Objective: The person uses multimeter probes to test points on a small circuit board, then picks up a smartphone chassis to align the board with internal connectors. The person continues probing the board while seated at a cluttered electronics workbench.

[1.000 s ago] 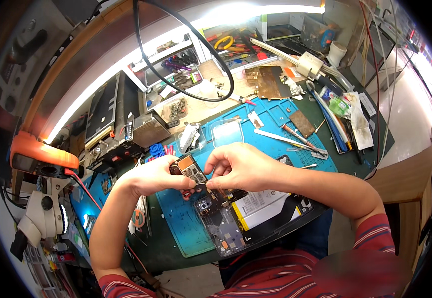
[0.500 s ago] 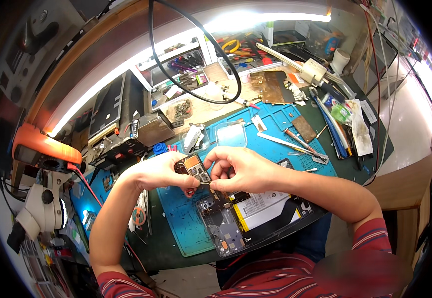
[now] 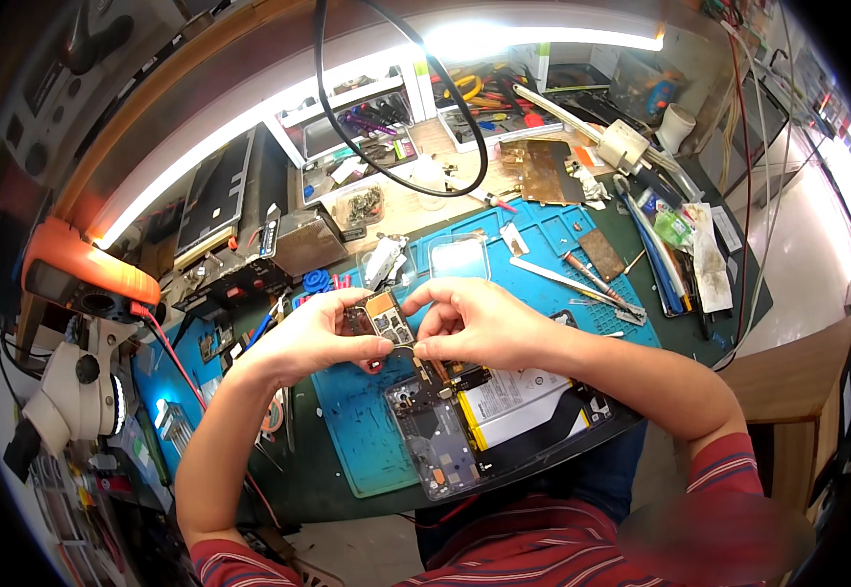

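Observation:
Between my hands a small circuit board (image 3: 386, 321) with orange and metal-shielded patches is raised above an opened tablet (image 3: 445, 445). My left hand (image 3: 332, 338) grips the board's left side, thumb at its lower edge. My right hand (image 3: 469, 323) has thumb and fingertips pinched at the board's lower right corner; what is between them is too small to make out. A brown ribbon cable (image 3: 442, 372) lies just below the right fingertips. The tablet's white and silver battery (image 3: 518, 406) shows to the right, partly under my right forearm.
The tablet lies over the front edge of a blue repair mat (image 3: 357, 440). Beyond it are a clear plastic box (image 3: 458, 257), tweezers (image 3: 557, 278) and a brown plate (image 3: 599, 255). An orange multimeter (image 3: 88, 279) and a microscope (image 3: 78, 391) flank the left. A black cable loop (image 3: 484, 147) hangs overhead.
The board has turned slightly and faces up more. Both hands keep nearly the same place around it, and the whole view has shifted a little.

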### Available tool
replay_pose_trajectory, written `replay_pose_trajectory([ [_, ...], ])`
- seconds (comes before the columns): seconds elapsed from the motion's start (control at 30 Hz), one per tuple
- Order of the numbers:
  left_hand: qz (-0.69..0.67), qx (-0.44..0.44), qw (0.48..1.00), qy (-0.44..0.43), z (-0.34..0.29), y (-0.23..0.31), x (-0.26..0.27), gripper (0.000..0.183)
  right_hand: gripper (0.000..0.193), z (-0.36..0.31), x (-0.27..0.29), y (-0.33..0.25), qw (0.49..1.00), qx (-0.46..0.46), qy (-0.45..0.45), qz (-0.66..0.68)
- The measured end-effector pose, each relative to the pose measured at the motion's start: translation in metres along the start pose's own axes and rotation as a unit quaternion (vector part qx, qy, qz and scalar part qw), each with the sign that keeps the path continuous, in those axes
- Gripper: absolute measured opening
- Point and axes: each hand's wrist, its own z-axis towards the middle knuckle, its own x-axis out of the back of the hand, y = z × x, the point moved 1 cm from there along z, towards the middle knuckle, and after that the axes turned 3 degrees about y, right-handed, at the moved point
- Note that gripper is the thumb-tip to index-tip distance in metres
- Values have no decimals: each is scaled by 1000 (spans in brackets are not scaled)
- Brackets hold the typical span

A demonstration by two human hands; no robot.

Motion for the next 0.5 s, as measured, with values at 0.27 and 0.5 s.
replay_pose_trajectory([
  [0.27, -20, -35, 999, -3, 1, -8, -1, 51, 41, 6, 3, 8, 1000, -26, 11, 9],
  [0.5, 15, -91, 994, 64, -3, -17, -5, 57, 41, 5, -1, 4, 998, -17, 22, -61],
])
